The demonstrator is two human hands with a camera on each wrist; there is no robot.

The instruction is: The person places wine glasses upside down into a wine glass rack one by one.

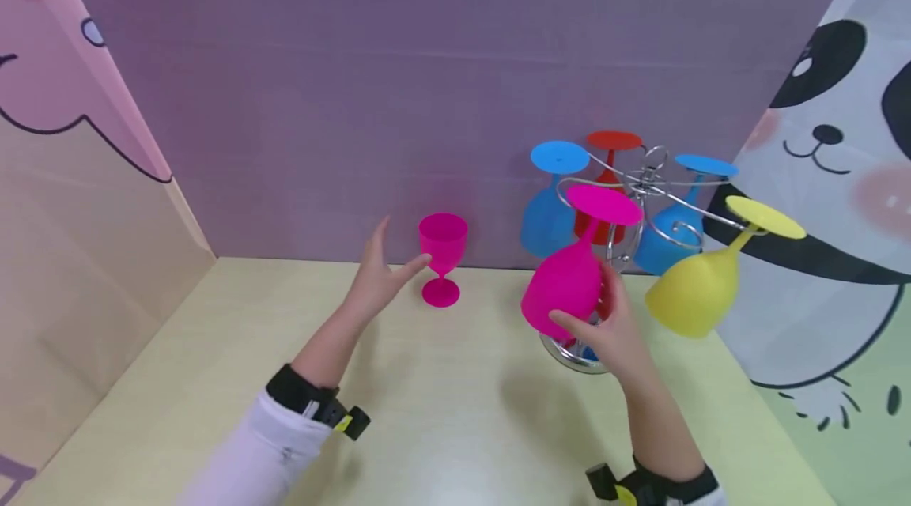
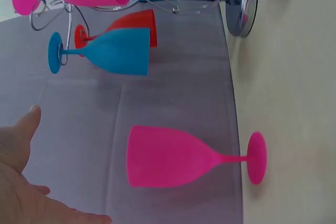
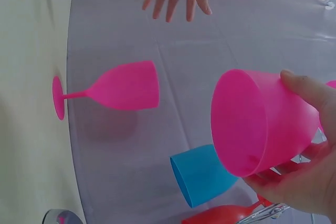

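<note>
A pink plastic goblet [image 1: 444, 237] stands upright on the table near the back wall. Just left of it, my left hand [image 1: 377, 277] is raised with fingers and thumb spread, holding nothing; a gap to the goblet [image 2: 173, 157] shows in the left wrist view. My right hand [image 1: 615, 332] grips a second pink goblet [image 1: 565, 285] round its bowl, thumb on the near side and fingers behind. That goblet is upside down and tilted, its foot up at the wire arms of a chrome glass rack [image 1: 644, 188]. In the right wrist view its open mouth [image 3: 239, 124] faces the table side.
Other goblets hang upside down from the rack: a blue one [image 1: 548, 217] and a red one [image 1: 614, 141] at the back, another blue one [image 1: 662, 237] and a yellow one [image 1: 697, 292] on the right. The rack's round base [image 1: 580, 364] rests on the table [image 1: 441, 411]. A purple backdrop [image 1: 356, 95] rises behind.
</note>
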